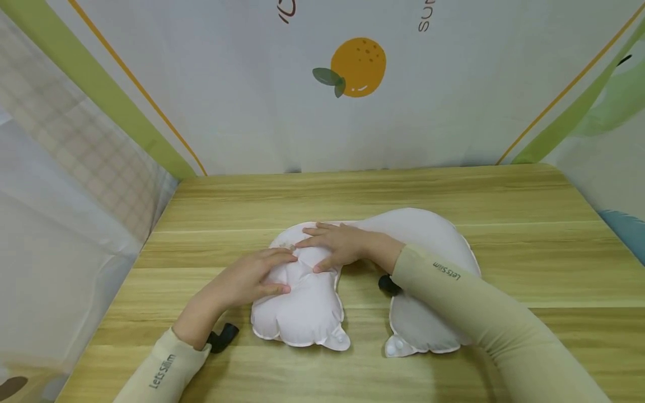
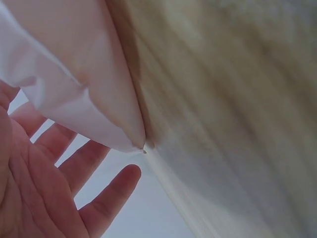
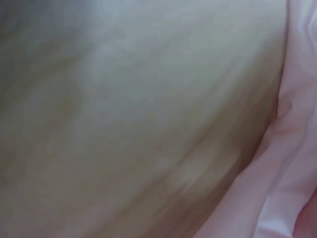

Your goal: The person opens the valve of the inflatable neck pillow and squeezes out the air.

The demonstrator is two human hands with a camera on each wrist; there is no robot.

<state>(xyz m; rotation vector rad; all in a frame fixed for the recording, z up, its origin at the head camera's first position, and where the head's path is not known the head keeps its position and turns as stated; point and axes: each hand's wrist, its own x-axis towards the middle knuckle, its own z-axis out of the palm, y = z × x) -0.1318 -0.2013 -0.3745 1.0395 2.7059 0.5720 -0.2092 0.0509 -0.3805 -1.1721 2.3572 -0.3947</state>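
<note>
A pale pink inflatable U-shaped neck pillow (image 1: 302, 316) lies on the wooden table, its two ends toward me. My left hand (image 1: 252, 277) rests at the outer edge of the pillow's left arm, thumb and fingertips on top. In the left wrist view the fingers (image 2: 81, 166) are spread and fairly straight beside the puffed pillow edge (image 2: 74, 109). Across the top of the same arm lies my right hand (image 1: 340, 243), fingers extended, near a small clear valve (image 1: 288, 246). The right wrist view shows mostly tabletop, with the pillow (image 3: 262, 183) at its right edge.
The wooden table (image 1: 534, 240) runs back to a hanging white curtain (image 1: 242, 112) printed with an orange. Black wrist-worn pieces (image 1: 221, 337) show under both wrists. Snap tabs (image 1: 398, 347) sit at the pillow's ends. My right forearm covers part of the pillow's right arm.
</note>
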